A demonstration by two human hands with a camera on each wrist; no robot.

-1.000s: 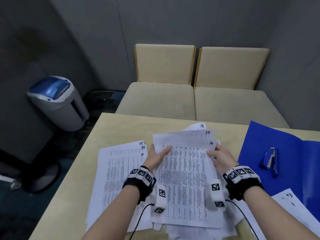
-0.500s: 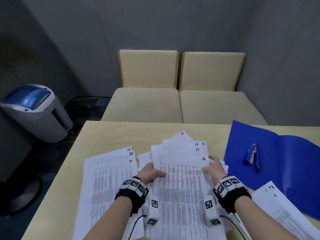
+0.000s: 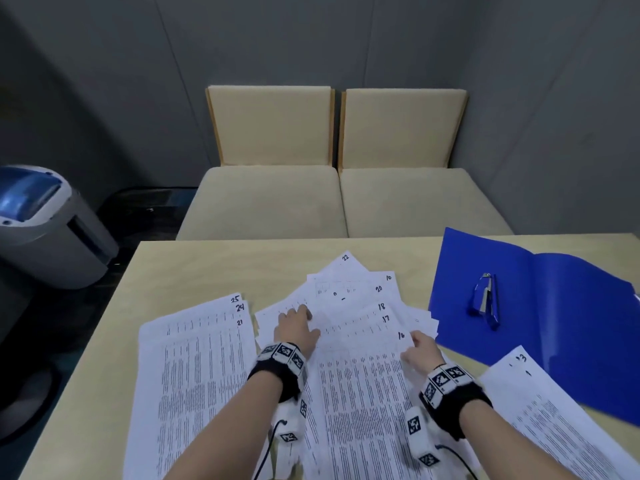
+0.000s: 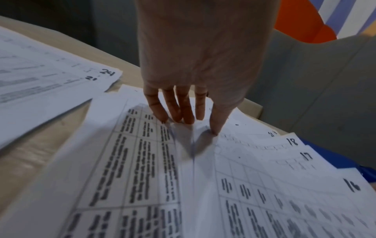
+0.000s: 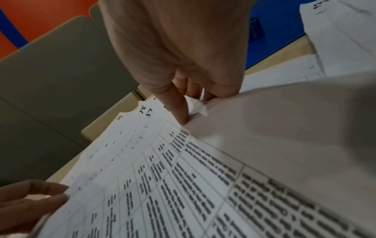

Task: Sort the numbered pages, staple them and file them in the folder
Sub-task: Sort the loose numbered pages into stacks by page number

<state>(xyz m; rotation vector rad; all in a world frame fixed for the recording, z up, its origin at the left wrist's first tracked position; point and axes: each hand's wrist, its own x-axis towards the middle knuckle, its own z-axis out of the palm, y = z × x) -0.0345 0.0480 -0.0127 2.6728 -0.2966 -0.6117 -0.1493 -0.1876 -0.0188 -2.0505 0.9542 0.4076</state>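
Seen from the head view: fanned pages (image 3: 353,341) spread across the middle of the pale surface (image 3: 214,268), corners numbered 16, 17, 18, 20, 10 and 22. Left hand (image 3: 296,329) laid flat on the fan's left side, fingers straight and pressing. Right hand (image 3: 420,348) at the fan's right edge beside the 16, thumb and curled fingers pinching the sheets. Separate stack (image 3: 197,368) numbered 25, 24, 21 just left of the left hand. Open blue folder (image 3: 554,306) well right of the fan, blue stapler (image 3: 485,299) lying on it. Another sheet (image 3: 554,403) overlapping the folder's near edge.

Shown only by the left wrist view: straight fingers (image 4: 175,104) touching paper. Shown only by the right wrist view: thumb on top, fingers tucked beneath a lifted sheet.
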